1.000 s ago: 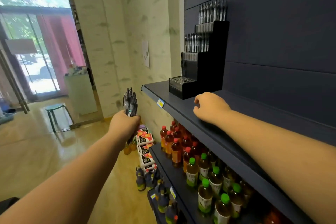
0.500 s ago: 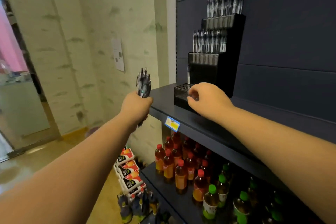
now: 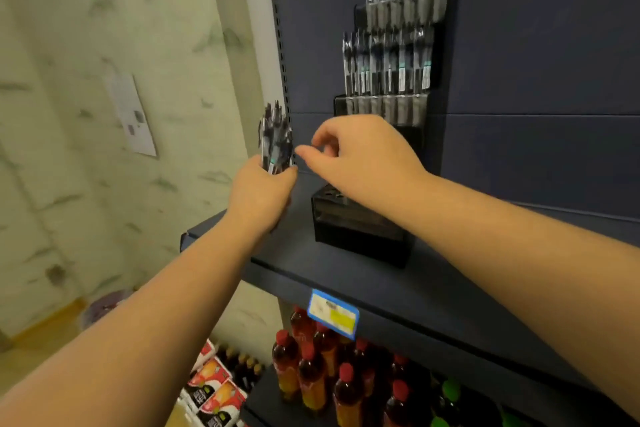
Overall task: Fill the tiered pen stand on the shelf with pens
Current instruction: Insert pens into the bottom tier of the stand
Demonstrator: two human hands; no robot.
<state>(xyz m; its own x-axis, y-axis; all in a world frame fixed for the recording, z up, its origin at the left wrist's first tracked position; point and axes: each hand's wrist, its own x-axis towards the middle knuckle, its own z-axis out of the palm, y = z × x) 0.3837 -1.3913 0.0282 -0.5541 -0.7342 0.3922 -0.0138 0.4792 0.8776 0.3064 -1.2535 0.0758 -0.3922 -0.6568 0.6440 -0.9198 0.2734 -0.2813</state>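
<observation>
A black tiered pen stand (image 3: 360,229) stands on the dark shelf (image 3: 381,284) against the back panel. Its two upper tiers hold several pens (image 3: 388,66); the lowest tier's holes show bare. My left hand (image 3: 259,194) grips an upright bundle of pens (image 3: 275,140) just left of the stand. My right hand (image 3: 360,156) hovers in front of the stand's middle tiers, thumb and forefinger stretched toward the bundle's tips, holding nothing. The tier behind my right hand is hidden.
A blue and yellow price tag (image 3: 333,314) hangs on the shelf's front edge. Below it, a lower shelf carries several drink bottles (image 3: 322,374) with red and green caps. Cartons (image 3: 213,388) sit near the floor. A pale patterned wall (image 3: 121,97) is at the left.
My left hand has lifted the pen bundle up and closer to the stand. My right hand has left the stand's lowest tier and reached left toward the bundle. The view moved closer.
</observation>
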